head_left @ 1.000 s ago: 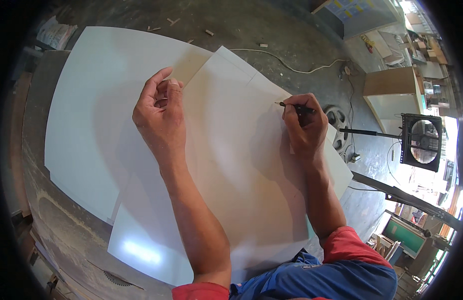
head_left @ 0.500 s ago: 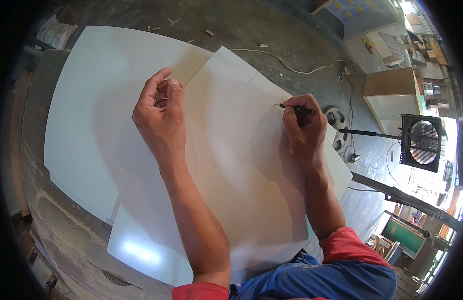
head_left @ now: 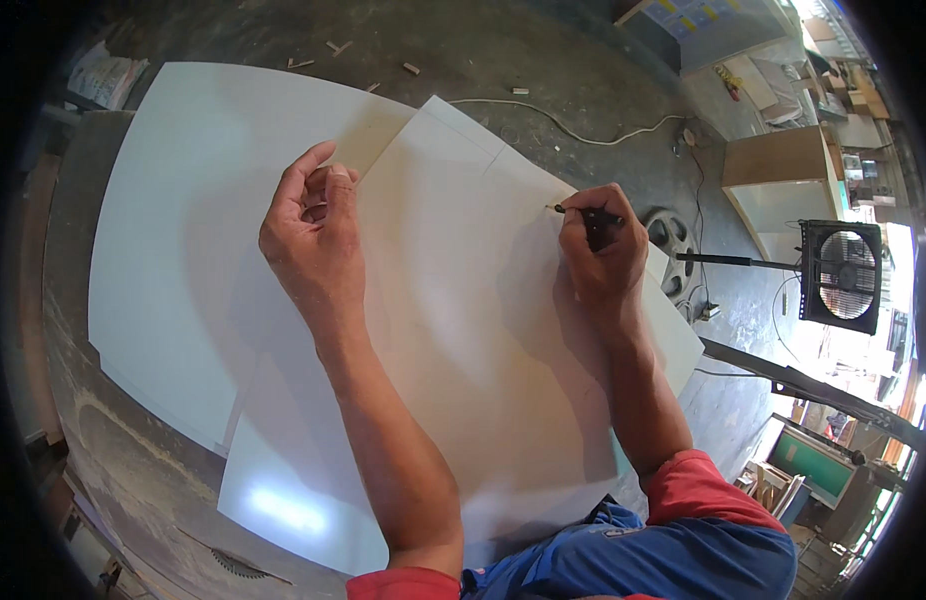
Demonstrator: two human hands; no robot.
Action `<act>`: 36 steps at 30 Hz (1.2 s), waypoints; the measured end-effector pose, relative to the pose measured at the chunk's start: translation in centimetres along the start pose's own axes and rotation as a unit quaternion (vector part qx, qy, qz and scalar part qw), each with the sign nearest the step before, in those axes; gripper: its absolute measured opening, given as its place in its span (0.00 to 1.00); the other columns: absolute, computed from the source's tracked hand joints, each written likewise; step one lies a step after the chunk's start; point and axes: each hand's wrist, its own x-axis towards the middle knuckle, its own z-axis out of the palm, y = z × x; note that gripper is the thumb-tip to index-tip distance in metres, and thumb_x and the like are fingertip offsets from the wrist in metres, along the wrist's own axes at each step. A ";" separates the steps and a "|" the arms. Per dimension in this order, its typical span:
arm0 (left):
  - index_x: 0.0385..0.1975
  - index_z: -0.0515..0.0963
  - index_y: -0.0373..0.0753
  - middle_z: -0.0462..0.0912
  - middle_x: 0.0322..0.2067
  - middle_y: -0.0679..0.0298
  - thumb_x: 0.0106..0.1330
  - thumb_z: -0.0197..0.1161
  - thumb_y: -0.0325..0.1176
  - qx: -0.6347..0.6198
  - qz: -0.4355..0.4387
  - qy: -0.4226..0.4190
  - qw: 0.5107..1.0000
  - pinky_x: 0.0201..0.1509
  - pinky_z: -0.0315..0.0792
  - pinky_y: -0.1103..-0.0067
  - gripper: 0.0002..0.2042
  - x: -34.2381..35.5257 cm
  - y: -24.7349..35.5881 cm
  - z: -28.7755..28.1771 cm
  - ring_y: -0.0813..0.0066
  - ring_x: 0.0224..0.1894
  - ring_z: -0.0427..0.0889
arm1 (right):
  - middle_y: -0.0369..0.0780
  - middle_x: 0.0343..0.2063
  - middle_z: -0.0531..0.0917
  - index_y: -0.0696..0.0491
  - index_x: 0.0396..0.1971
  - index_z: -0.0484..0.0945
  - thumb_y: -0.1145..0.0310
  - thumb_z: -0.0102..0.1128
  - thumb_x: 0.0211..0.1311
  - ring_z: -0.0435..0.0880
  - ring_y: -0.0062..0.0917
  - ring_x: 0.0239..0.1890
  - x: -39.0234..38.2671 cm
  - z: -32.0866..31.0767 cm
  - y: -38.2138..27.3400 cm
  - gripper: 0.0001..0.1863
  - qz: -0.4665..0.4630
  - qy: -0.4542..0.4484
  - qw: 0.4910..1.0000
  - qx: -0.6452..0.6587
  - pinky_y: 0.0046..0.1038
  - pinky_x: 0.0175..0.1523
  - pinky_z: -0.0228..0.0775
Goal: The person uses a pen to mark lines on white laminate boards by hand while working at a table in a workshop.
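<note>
A large white sheet with faint drawn lines near its top corner lies over another white sheet on a dusty worktable. My right hand grips a dark pencil, its pale point touching or very close to the top sheet near the right edge. My left hand is over the sheets near the upper seam, holding nothing visible, fingers loosely curled and apart, index raised. Whether it rests on the surface I cannot tell.
A circular saw blade sits in the worktable at lower left. Beyond the sheets are a pale cord and wood offcuts on the floor, a square fan on a pole, a wooden cabinet and a metal rail.
The view has shifted slightly, moving the sheets and floor a little within it. Both hands keep nearly the same pose, the right one still gripping the pencil.
</note>
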 end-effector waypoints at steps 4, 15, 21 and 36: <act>0.50 0.82 0.34 0.84 0.31 0.66 0.70 0.61 0.29 0.001 -0.009 -0.001 1.000 0.44 0.74 0.82 0.12 0.0 -0.3 0.2 0.82 0.35 0.79 | 0.35 0.20 0.75 0.58 0.33 0.77 0.77 0.58 0.61 0.67 0.13 0.21 0.1 0.0 0.3 0.02 0.012 0.008 1.000 0.020 0.20 0.29 0.60; 0.48 0.83 0.34 0.85 0.31 0.64 0.70 0.61 0.29 -0.004 0.036 0.002 0.999 0.42 0.76 0.81 0.11 0.2 -0.5 0.6 0.80 0.34 0.81 | 0.38 0.20 0.78 0.58 0.35 0.77 0.78 0.59 0.60 0.75 0.19 0.22 0.5 -0.9 0.2 0.04 -0.011 -0.015 1.000 -0.011 0.25 0.30 0.67; 0.49 0.83 0.34 0.85 0.32 0.63 0.70 0.61 0.29 0.011 0.029 -0.002 1.000 0.44 0.77 0.81 0.11 0.2 -0.7 0.4 0.80 0.35 0.82 | 0.40 0.20 0.78 0.58 0.35 0.76 0.77 0.60 0.58 0.75 0.22 0.21 0.5 -0.8 0.6 0.05 -0.012 -0.011 1.000 -0.008 0.26 0.31 0.68; 0.49 0.83 0.35 0.85 0.32 0.64 0.70 0.61 0.30 0.013 0.030 -0.002 0.999 0.44 0.77 0.81 0.12 0.2 -0.7 0.4 0.80 0.36 0.83 | 0.41 0.21 0.78 0.58 0.34 0.75 0.77 0.60 0.59 0.76 0.25 0.22 0.6 -0.8 0.7 0.05 -0.007 0.000 1.000 -0.019 0.28 0.32 0.70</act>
